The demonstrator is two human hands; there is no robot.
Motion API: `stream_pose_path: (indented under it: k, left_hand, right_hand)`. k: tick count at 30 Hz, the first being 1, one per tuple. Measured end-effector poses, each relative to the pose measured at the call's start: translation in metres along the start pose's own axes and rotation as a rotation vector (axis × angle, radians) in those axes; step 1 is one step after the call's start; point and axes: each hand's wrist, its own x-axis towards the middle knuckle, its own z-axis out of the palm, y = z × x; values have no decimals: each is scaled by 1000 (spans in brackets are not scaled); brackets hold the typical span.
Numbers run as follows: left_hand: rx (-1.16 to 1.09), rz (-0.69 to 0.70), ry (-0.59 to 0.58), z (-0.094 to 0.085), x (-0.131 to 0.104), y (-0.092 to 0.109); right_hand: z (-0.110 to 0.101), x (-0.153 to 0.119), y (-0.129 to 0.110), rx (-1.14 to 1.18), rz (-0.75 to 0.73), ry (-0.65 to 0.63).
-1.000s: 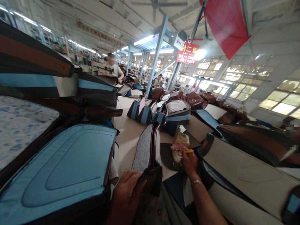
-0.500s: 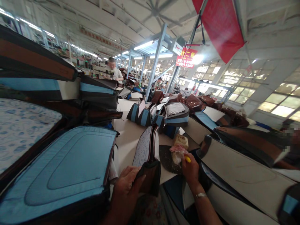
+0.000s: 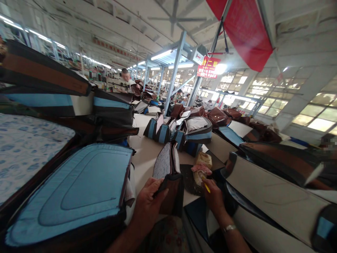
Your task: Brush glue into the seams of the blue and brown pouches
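Note:
My left hand grips the near left edge of a brown and black bag piece, its thumb on the brown face. Patterned lining shows along the upright far part of that piece. In my right hand is a yellow-handled tool, whose tip is hidden at the mouth of a glue-stained container with a pink rag round its rim. The container sits on a dark, spattered round pad. Just behind it is a yellowish block.
A large light-blue bag panel lies at the left, with stacked bag pieces behind. Beige and brown panels pile up at the right. Small blue-striped pieces stand farther back. A person is in the distance.
My right hand has tipped the yellow handle downward and moved its fingers slightly left, toward the container. My left hand and the bag piece appear slightly farther right.

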Motion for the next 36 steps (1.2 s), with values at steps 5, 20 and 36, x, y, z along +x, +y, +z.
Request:
stream_pose_path:
  k: [5, 20, 36]
  left_hand:
    - [-39, -1, -54, -3, 5, 5]
    - [-178, -28, -95, 15, 7, 27]
    - [-286, -124, -70, 21, 2, 32]
  right_hand:
    - [-10, 6, -27, 128, 26, 149]
    - [-114, 31, -221, 510, -338, 214]
    - [-105, 16, -189, 235, -482, 457]
